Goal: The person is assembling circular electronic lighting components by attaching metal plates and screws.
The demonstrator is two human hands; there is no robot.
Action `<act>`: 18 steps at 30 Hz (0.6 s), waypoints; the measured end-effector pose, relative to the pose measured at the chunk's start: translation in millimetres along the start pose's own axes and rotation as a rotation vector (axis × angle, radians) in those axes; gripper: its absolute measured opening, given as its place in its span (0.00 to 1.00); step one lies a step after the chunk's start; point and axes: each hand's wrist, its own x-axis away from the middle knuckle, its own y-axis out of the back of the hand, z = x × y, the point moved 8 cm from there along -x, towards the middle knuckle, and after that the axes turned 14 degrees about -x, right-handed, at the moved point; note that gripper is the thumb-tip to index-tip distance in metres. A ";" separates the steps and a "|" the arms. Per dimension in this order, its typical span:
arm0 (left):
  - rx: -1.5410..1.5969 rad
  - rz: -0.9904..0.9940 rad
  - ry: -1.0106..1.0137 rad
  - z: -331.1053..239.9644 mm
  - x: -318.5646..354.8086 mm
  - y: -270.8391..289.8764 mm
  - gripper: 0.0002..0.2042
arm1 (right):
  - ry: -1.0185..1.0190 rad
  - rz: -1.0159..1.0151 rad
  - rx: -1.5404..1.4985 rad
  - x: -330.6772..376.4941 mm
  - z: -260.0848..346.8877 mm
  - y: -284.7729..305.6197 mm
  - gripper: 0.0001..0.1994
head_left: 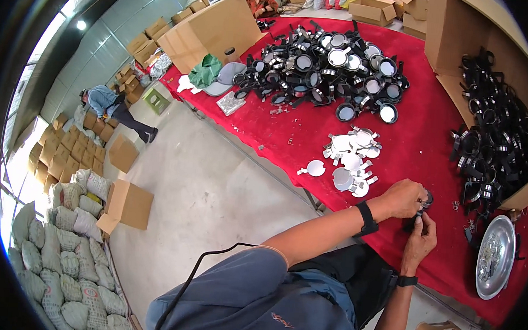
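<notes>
Above the red-covered table's near edge, my left hand (404, 199) and my right hand (420, 240) come together around a small black round part (427, 200). The fingers of both are closed on it and hide most of it, so its exact kind cannot be made out. Left of my hands lies a small heap of flat white discs with short tabs (351, 157), with one disc (316, 168) a little apart. An oval metal dish (511, 261) holding small shiny pieces stands to the right of my right hand.
A large pile of black-and-silver round parts with straps (317, 69) covers the table's far side. A tipped cardboard box (449, 40) at right spills similar black rings (492, 135). Caps (228, 76) lie far left. Full sacks (68, 262) and cartons line the floor; two people are farther off.
</notes>
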 end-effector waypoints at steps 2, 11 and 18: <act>0.002 -0.024 0.012 -2.4 2.1 -1.5 0.07 | 0.026 0.003 0.039 0.5 -0.7 0.8 0.11; 0.022 -0.089 0.019 1.9 -1.5 -1.9 0.02 | 0.176 0.018 0.393 -37.1 68.1 71.6 0.13; 0.109 -0.005 0.040 12.7 -1.1 -6.9 0.04 | 0.013 0.079 0.832 -140.4 49.8 271.7 0.19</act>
